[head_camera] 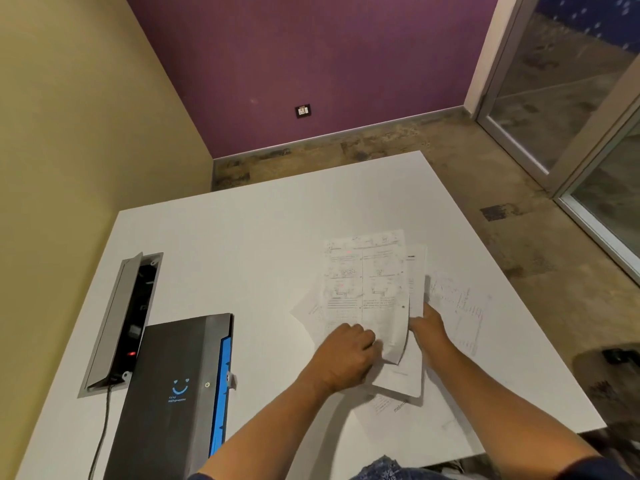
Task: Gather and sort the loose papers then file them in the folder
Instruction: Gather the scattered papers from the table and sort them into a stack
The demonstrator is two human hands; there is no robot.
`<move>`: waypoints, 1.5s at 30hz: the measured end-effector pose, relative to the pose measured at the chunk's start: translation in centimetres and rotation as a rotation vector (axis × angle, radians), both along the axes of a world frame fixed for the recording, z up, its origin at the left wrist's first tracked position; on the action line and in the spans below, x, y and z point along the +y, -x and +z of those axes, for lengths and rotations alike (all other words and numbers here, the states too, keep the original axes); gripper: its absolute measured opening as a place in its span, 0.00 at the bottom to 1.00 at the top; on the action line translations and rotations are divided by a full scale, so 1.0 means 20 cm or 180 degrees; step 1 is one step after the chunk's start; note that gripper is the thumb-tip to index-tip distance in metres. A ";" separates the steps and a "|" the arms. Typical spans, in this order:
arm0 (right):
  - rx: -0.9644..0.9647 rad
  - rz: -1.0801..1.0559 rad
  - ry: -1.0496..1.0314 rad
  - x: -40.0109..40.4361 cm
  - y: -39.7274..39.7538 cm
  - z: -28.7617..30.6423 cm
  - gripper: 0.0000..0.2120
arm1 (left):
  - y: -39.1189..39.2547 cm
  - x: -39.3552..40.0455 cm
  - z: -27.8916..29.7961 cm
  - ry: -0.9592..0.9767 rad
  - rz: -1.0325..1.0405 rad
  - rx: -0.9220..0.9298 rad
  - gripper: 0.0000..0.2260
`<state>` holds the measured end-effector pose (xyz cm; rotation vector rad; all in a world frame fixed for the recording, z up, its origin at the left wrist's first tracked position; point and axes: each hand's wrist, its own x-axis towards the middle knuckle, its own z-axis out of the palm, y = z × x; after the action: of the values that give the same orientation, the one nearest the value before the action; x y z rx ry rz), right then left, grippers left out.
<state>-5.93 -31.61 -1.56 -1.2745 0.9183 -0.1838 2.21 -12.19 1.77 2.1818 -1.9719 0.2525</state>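
Note:
Several printed sheets (367, 289) are held fanned above the white table (242, 244). My left hand (346, 355) grips their lower left edge with curled fingers. My right hand (427, 323) holds their right side, its fingers behind the paper. More loose papers lie flat on the table: one faint sheet (460, 306) to the right and others (398, 403) under my wrists. The folder (173, 393), dark grey with blue dividers along its right edge and a smile logo, lies closed at the lower left.
An open cable box (121, 323) is set into the table at the left, a cable running from it along the folder. The table's right edge borders bare floor. A dark object (616, 356) sits on the floor at far right.

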 end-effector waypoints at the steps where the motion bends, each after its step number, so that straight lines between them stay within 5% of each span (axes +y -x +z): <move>1: 0.0004 0.0037 -0.0041 0.00 0.00 0.01 0.13 | 0.02 0.01 -0.02 -0.0098 -0.0060 0.0029 0.06; 5: -0.0332 0.0156 -0.0314 -0.01 0.00 0.03 0.18 | -0.02 0.05 0.00 0.0095 0.0131 0.0833 0.22; 9: -0.0648 0.0128 -0.0537 -0.02 0.02 0.05 0.21 | -0.14 0.11 0.06 0.1000 0.2362 0.1413 0.34; 12: -0.0709 0.0139 -0.0596 -0.03 0.01 0.05 0.21 | -0.25 0.17 0.08 0.1131 0.3844 0.3358 0.45; 14: -0.0729 0.0178 -0.0564 -0.03 0.01 0.06 0.20 | -0.31 0.21 0.06 0.1256 0.3928 0.5005 0.43; 15: -0.0754 0.0203 -0.0547 -0.03 0.00 0.07 0.20 | -0.33 0.23 0.05 0.1180 0.3832 0.5364 0.40; 22: -0.0748 0.0570 -0.0468 -0.01 -0.01 0.09 0.20 | -0.30 0.19 0.02 0.0947 0.3026 0.5030 0.08; 29: -0.0674 0.0831 -0.0564 -0.01 -0.01 0.11 0.19 | -0.31 0.15 0.08 0.0983 0.2772 0.5419 0.19; 33: -0.0760 0.0852 -0.0582 -0.04 0.00 0.12 0.32 | -0.31 0.15 0.08 0.1269 0.2476 0.6104 0.20; 39: -0.0672 0.0844 -0.0413 -0.07 0.02 0.11 0.23 | -0.29 0.13 0.10 0.0992 0.2662 0.4728 0.09; 45: -0.0657 0.0562 -0.0527 -0.14 0.06 0.02 0.23 | -0.39 0.19 0.15 0.1226 0.2857 0.3974 0.13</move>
<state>-7.06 -34.33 -1.13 -1.1523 0.6278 -0.0959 9.94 -8.32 4.76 1.9461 -0.2439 -0.4759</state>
